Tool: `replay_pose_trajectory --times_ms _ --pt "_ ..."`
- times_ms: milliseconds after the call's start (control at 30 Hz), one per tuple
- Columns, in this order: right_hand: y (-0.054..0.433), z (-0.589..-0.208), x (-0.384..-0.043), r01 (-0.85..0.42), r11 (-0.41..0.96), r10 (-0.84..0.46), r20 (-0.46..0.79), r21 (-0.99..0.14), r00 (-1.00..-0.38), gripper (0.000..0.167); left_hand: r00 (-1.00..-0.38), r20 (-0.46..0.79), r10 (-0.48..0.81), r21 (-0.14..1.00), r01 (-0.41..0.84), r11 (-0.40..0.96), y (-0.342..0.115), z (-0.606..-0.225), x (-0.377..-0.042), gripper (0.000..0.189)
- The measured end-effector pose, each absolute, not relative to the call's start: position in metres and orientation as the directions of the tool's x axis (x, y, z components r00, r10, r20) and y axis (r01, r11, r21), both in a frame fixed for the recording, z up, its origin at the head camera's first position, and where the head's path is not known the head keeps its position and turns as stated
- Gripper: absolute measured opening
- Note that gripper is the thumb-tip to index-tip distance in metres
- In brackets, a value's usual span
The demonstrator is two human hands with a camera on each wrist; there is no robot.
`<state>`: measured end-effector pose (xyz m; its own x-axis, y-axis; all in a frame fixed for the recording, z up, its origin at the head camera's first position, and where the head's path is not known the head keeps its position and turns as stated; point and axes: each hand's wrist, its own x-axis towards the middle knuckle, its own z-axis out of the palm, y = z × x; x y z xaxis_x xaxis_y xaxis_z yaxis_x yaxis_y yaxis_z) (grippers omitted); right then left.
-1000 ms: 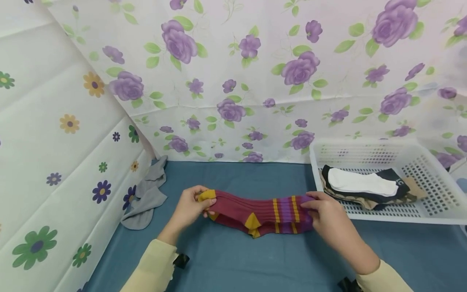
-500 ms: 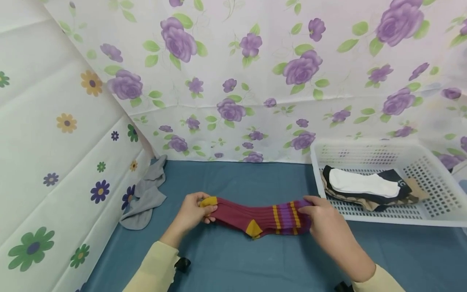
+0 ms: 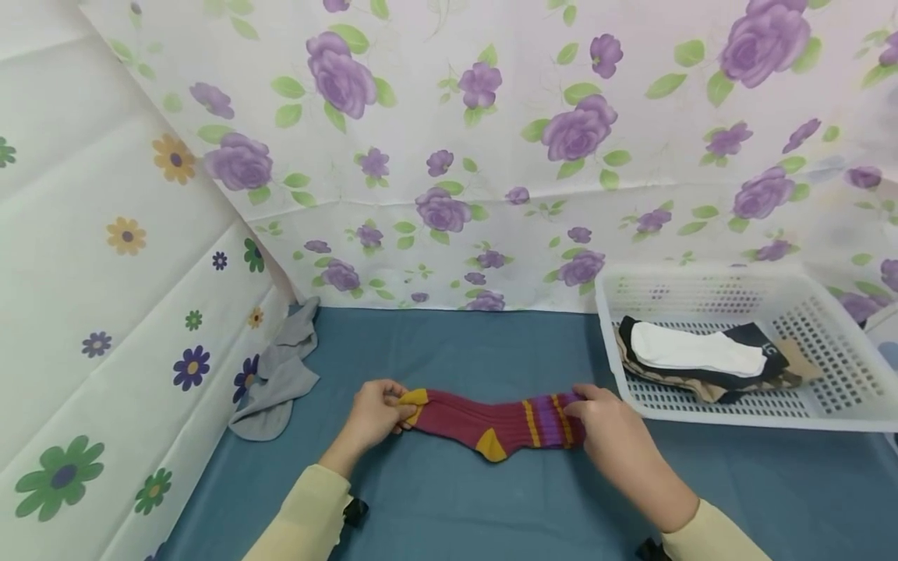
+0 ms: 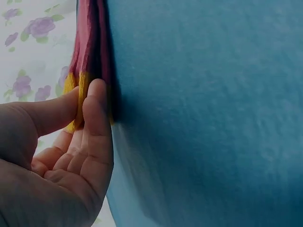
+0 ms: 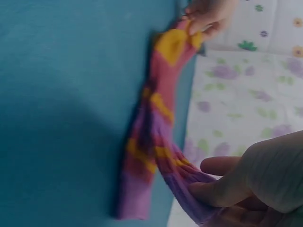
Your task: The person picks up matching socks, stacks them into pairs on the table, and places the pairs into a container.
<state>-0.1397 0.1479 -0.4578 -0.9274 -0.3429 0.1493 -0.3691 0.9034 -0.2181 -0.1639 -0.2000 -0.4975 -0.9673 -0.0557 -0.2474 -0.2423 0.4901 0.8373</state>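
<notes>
A pair of maroon socks, with yellow toes and heels and purple-and-yellow striped cuffs, stretches between the two hands. At the toe end, my left hand pinches the yellow tip between thumb and index finger, close over the blue cloth. My right hand holds the cuff of the upper sock at the other end. The right wrist view shows that cuff pulled aside, apart from the lower sock's cuff, which lies along the cloth. From the head view, the upper sock hides most of the lower one.
A white perforated basket stands at the right, holding a white sock on top of dark and tan folded items. Crumpled grey fabric lies at the left against the flowered side sheet. A rose-patterned sheet hangs behind.
The socks have shifted slightly toward me and come into line, so the lower one no longer shows below the upper. My right hand has moved left and down, my left slightly right.
</notes>
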Motion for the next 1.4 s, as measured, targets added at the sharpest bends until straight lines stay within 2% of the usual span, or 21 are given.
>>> replay_pose_trajectory --times_ms 167,433,600,667,767,867,933,1033,1167,1400 --pt "0.152 -0.479 -0.142 -0.369 0.902 -0.34 0.16 -0.224 -0.927 0.036 -0.968 -0.235 -0.084 0.839 -0.246 0.485 -0.203 -0.5 -0.165 0.016" --pt "0.162 -0.501 -0.151 -0.376 0.881 -0.301 0.273 -0.287 -0.914 0.038 -0.965 -0.225 -0.133 0.83 -0.261 0.492 -0.205 -0.497 -0.168 0.014" --pt "0.163 -0.507 -0.153 -0.357 0.891 -0.297 0.233 -0.28 -0.926 0.033 -0.971 -0.199 -0.132 0.796 -0.239 0.556 -0.205 -0.498 -0.169 0.015" --pt "0.163 -0.509 -0.153 -0.343 0.898 -0.289 0.219 -0.275 -0.932 0.027 -0.982 -0.131 -0.139 0.747 -0.19 0.637 -0.204 -0.497 -0.167 0.018" --pt "0.164 -0.509 -0.153 -0.341 0.9 -0.281 0.235 -0.273 -0.93 0.021 -0.989 0.079 -0.123 0.579 -0.055 0.814 -0.197 -0.492 -0.16 0.025" --pt "0.163 -0.507 -0.152 -0.351 0.896 -0.276 0.277 -0.272 -0.92 0.022 -0.955 0.298 -0.013 0.375 0.104 0.921 -0.184 -0.486 -0.152 0.025" --pt "0.162 -0.506 -0.152 -0.367 0.889 -0.286 0.297 -0.272 -0.911 0.021 -0.926 0.367 0.093 0.289 0.209 0.934 -0.173 -0.485 -0.148 0.022" --pt "0.16 -0.507 -0.153 -0.417 0.865 -0.336 0.296 -0.278 -0.894 0.019 -0.915 0.35 0.202 0.19 0.28 0.941 -0.162 -0.489 -0.145 0.021" --pt "0.159 -0.511 -0.153 -0.465 0.84 -0.408 0.239 -0.281 -0.881 0.022 -0.942 0.259 0.215 0.103 0.248 0.963 -0.159 -0.498 -0.143 0.035" --pt "0.163 -0.515 -0.152 -0.442 0.857 -0.423 0.128 -0.265 -0.897 0.038 -0.959 0.175 0.222 0.093 0.241 0.966 -0.163 -0.502 -0.144 0.051"
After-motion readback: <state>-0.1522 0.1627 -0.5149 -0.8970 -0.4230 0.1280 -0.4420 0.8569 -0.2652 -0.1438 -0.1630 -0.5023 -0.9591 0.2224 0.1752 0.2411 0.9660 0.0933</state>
